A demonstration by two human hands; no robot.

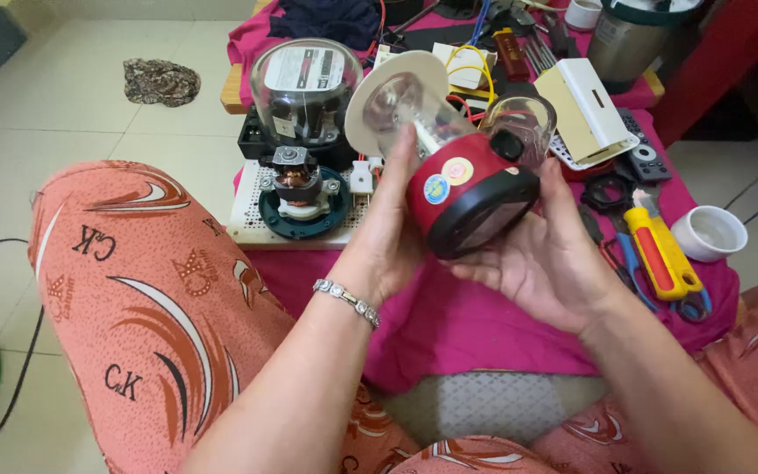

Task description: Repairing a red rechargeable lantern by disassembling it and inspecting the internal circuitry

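We see both bare forearms reach up from the lower edge and meet near the middle. The left hand (389,230) is raised, its back toward us, fingers curled forward and thumb pointing up, with a beaded bracelet at the wrist. The right hand (544,254) lies palm up, fingers spread and cupped, thumb stretched upward. Both hands are closed in a grip between them.

light: bright, even daylight | shadows: soft, faint | glare: mild on clear plastic | focus: sharp | edges: slight wide-angle stretch
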